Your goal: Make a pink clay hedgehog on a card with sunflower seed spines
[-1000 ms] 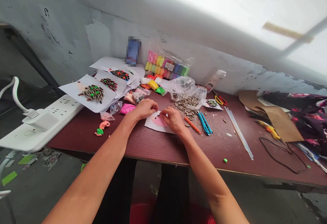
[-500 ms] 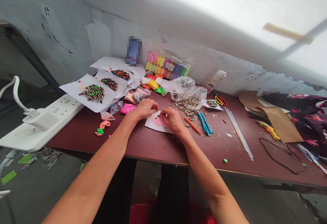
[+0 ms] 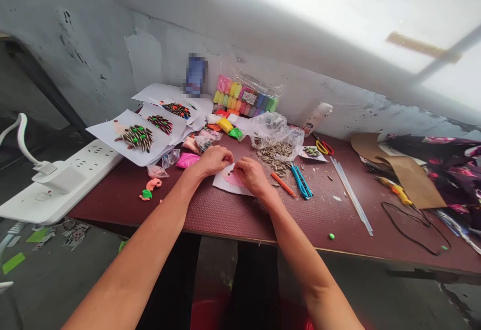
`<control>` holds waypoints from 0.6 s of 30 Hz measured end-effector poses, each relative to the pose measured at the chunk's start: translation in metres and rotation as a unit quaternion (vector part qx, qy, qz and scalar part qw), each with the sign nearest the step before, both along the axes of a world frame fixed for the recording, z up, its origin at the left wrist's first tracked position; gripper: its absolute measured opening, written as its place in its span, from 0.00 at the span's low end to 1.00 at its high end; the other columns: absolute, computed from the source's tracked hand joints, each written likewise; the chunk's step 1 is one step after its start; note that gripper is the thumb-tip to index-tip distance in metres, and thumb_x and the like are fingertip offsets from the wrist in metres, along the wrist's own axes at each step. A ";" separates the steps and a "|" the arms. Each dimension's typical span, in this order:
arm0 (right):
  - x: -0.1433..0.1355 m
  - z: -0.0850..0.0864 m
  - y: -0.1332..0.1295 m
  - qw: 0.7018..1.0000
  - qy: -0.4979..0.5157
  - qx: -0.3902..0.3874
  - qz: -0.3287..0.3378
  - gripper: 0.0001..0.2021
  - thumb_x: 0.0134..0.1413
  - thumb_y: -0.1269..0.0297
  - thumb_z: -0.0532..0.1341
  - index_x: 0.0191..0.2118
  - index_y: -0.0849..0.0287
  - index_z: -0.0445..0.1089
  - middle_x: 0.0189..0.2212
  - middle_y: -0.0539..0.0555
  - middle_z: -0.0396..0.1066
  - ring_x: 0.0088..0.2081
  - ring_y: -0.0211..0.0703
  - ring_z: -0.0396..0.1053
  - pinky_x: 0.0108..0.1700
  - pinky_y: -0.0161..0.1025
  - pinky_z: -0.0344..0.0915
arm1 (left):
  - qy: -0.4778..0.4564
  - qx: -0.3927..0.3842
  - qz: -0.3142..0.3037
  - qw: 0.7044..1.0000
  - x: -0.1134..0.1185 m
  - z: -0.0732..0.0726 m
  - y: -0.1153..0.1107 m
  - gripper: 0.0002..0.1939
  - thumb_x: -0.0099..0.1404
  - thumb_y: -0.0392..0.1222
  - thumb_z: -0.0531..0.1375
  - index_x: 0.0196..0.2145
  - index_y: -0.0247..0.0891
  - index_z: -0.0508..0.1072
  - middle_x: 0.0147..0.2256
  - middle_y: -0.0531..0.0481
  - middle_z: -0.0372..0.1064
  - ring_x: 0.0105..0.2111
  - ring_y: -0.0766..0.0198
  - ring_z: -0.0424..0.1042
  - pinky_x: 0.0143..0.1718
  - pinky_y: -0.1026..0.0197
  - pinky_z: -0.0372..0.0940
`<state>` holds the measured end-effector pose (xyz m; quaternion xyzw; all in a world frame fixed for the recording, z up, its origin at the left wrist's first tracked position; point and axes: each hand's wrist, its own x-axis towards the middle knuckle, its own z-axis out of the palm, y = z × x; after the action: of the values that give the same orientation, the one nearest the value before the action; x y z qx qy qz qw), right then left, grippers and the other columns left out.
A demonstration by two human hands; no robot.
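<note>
A small sheet of white paper [image 3: 221, 185] lies on the table with a pink animal-like shape [image 3: 233, 178] on it, dark specks near its top. My left hand [image 3: 215, 161] is at the paper's upper left edge, fingers curled together; what is between them, if anything, is hidden. Over the right part of the paper, my right hand [image 3: 254, 175] has thumb and fingers pinched close to the pink shape. Whatever is in that pinch is too small to name. The right hand covers part of the sheet.
Striped sunflower seeds [image 3: 276, 153] spill from a clear plastic bag [image 3: 280, 125] beyond my right hand. An orange pen-like tool [image 3: 284, 185] and a blue utility knife [image 3: 301, 182] lie nearby. Seed-covered pictures [image 3: 137, 138] and a power strip [image 3: 71, 179] are at left, clear sticks [image 3: 351, 197] at right.
Both hands stay almost in place over the paper. The right hand's fingers shift very slightly. Nothing else visibly moves apart from a small shift of the camera.
</note>
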<state>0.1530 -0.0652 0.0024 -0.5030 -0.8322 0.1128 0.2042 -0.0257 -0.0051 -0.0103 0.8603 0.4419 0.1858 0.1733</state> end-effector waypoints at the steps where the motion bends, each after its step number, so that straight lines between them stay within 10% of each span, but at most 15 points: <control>1: 0.000 0.000 0.000 1.000 -0.001 -0.001 -0.001 0.11 0.61 0.75 0.57 0.29 0.60 0.73 0.28 0.50 0.65 0.33 0.39 0.61 0.38 0.34 0.54 | 0.001 -0.002 0.000 1.000 0.000 0.000 0.000 0.13 0.59 0.35 0.58 0.37 0.40 0.82 0.35 0.49 0.79 0.37 0.59 0.74 0.41 0.61 0.65; 18: 0.022 0.004 0.005 0.991 0.048 0.042 -0.119 0.10 0.64 0.68 0.59 0.35 0.59 0.77 0.30 0.52 0.69 0.32 0.39 0.65 0.38 0.36 0.58 | -0.016 -0.016 -0.006 1.000 -0.001 -0.001 0.001 0.12 0.59 0.34 0.59 0.36 0.40 0.82 0.33 0.49 0.79 0.34 0.62 0.73 0.39 0.63 0.64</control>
<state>0.1752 -0.0606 0.0064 -0.5837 -0.7596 0.0767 0.2764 -0.0271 -0.0037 -0.0109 0.8572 0.4366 0.1912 0.1950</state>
